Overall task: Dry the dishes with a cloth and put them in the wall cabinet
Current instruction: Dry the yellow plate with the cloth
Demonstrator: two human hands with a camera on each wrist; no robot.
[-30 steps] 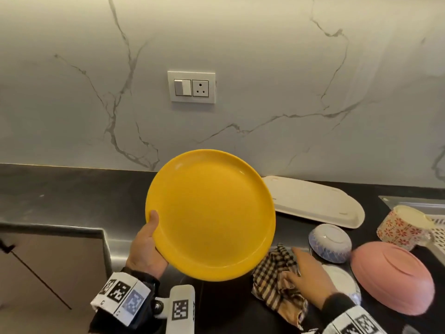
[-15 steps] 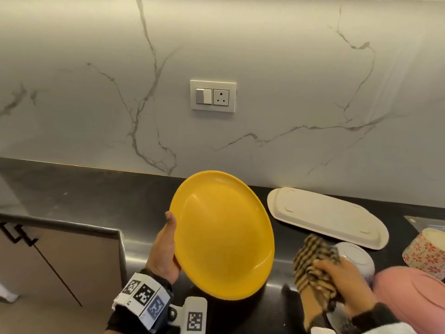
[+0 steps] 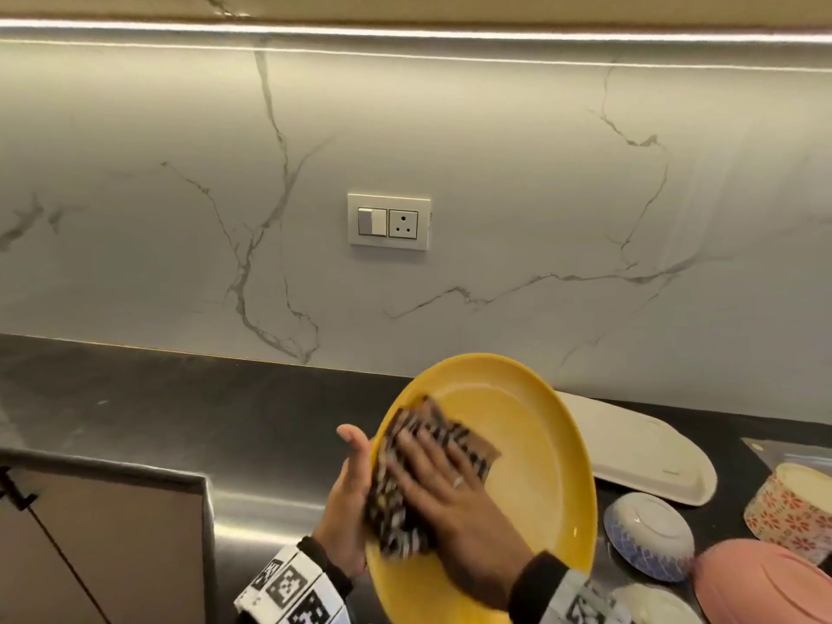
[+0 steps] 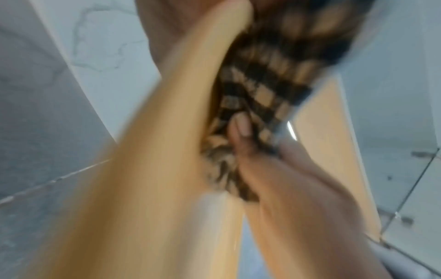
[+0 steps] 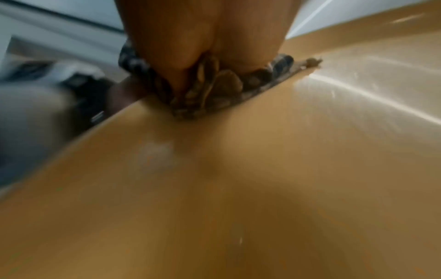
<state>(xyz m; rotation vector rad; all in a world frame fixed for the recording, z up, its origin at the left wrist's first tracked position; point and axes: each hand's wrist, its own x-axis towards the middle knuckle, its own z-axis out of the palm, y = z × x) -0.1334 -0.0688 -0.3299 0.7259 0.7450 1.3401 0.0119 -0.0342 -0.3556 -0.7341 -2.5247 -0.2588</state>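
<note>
- Head view: yellow plate (image 3: 531, 466), tilted, left hand (image 3: 346, 502) gripping its left rim.
- Right hand (image 3: 450, 502): flat fingers pressing checked cloth (image 3: 432, 439) onto plate.

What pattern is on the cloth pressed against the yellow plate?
The cloth is a dark and tan check, clearest in the head view.

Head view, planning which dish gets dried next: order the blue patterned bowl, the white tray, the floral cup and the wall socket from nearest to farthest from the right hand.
Measured from the right hand, pressing the cloth on the yellow plate:
1. Blue patterned bowl, upside down, just right of the plate.
2. White tray, behind the bowl.
3. Wall socket and floral cup, far right: too close to call.
</note>
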